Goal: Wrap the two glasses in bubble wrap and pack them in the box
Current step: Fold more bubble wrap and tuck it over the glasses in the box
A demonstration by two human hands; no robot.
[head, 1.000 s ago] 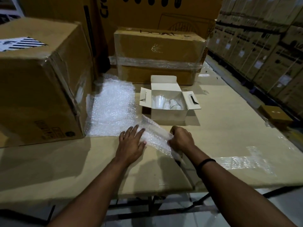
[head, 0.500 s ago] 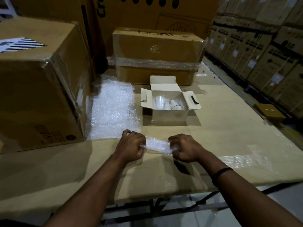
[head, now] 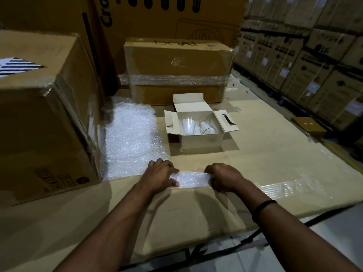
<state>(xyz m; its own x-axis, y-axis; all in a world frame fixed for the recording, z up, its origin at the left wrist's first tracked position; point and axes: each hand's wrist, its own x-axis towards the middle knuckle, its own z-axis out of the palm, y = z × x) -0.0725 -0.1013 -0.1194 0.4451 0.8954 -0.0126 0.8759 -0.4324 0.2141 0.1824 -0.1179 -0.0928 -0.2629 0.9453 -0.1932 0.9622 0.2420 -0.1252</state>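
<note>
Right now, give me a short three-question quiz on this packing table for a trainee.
1. True or false: the white box has its flaps closed.
2. What do the left hand and right hand grip between them? A) rolled bubble wrap B) a tape dispenser C) a bare glass
3. Fill in: the flat bubble wrap sheet lies to the person's ___ of the white box.

Key: 1 false; 2 A; 3 left.
</note>
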